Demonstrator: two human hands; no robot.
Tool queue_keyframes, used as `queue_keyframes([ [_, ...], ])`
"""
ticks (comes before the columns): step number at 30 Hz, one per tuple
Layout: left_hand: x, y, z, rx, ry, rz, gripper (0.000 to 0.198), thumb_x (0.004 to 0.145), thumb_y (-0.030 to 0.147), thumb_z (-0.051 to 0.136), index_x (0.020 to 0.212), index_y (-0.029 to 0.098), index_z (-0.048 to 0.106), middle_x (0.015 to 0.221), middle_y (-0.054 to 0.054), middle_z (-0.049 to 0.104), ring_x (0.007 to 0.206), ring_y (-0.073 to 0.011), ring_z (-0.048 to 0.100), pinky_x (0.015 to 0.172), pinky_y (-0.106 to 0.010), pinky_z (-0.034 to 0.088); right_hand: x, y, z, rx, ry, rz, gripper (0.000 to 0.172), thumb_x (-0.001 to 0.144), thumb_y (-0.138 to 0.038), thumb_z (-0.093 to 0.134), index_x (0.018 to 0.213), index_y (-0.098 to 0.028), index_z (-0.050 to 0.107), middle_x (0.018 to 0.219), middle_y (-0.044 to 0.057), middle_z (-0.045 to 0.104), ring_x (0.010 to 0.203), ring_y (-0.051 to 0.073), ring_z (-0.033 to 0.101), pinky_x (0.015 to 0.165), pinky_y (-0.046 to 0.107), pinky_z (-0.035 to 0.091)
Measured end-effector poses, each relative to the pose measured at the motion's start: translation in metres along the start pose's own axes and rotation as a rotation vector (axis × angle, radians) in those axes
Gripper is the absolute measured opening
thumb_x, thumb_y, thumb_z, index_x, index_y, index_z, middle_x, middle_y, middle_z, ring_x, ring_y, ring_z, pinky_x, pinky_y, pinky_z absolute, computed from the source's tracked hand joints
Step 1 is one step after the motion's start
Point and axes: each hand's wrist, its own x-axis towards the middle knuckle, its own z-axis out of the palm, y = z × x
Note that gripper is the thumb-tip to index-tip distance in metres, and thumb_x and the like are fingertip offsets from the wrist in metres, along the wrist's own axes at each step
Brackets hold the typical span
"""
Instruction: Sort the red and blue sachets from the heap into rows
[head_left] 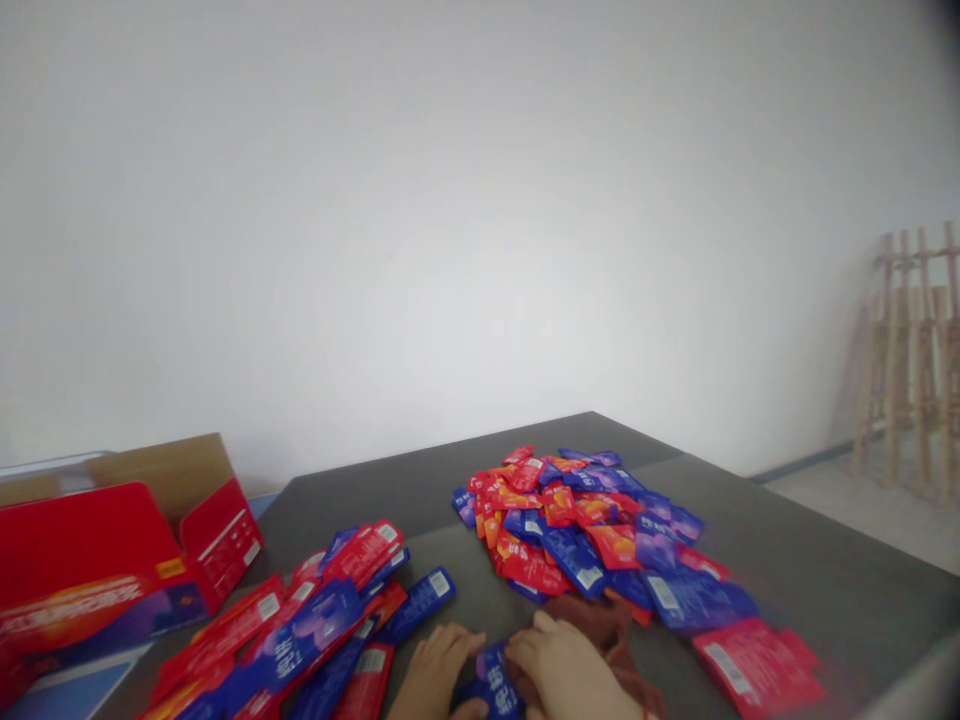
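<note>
At the bottom edge of the head view, a blue printed packet (497, 683) lies between my two hands. My left hand (437, 668) grips its left side, fingers bent over it and thumb low at the near end. My right hand (562, 668) is on the other side, fingers curled around a brown cloth (611, 632) pressed against the packet. Part of the cloth spreads out beyond the knuckles. The near end of the packet is cut off by the frame. Left of my hands sits a pile of red and blue packets (319, 630).
A larger heap of red and blue packets (577, 520) covers the middle of the dark table (442, 560). A red packet (757, 665) lies at the right. An open red carton (82, 550) stands at the left. Wooden racks (911, 360) lean by the white wall.
</note>
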Motion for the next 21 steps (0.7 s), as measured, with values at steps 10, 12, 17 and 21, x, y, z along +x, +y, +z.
queue_keyframes([
  [10,0.010,0.015,-0.017,-0.028,-0.090,-0.006,0.049,0.080,0.038,0.078,0.126,0.032,0.063,0.116,-0.003,0.061,0.107,-0.0244,0.057,0.093,-0.034,0.045,0.018,-0.014,-0.003,-0.039,-0.084,0.056,0.014,0.074,-0.017,0.063,0.086,-0.021,0.070,0.089,0.003,0.075,0.088,0.024,0.064,0.078,0.033,0.045],
  [12,0.007,0.019,-0.017,-0.036,-0.098,-0.064,0.051,0.078,0.028,0.078,0.126,0.030,0.062,0.119,-0.004,0.060,0.112,-0.0257,0.055,0.097,-0.037,0.043,0.025,-0.020,0.007,-0.065,-0.141,-0.013,0.013,0.076,-0.022,0.066,0.088,-0.021,0.071,0.093,0.004,0.076,0.091,0.025,0.064,0.076,0.034,0.045],
  [17,0.004,0.021,-0.019,-0.075,-0.090,-0.087,0.058,0.074,0.022,0.082,0.127,0.026,0.059,0.128,-0.007,0.059,0.121,-0.0283,0.052,0.105,-0.042,0.038,0.008,0.000,0.034,0.078,-0.104,-0.170,0.009,0.089,-0.029,0.062,0.093,-0.029,0.071,0.101,-0.007,0.076,0.089,0.020,0.064,0.074,0.031,0.043],
  [21,0.008,0.018,-0.021,-0.056,-0.126,-0.064,0.054,0.076,0.034,0.084,0.124,0.028,0.062,0.118,-0.005,0.062,0.112,-0.0277,0.057,0.098,-0.039,0.042,-0.018,0.024,0.032,0.152,-0.026,-0.113,0.027,0.090,-0.020,0.058,0.109,-0.034,0.070,0.116,-0.008,0.073,0.097,0.020,0.064,0.081,0.029,0.044],
])
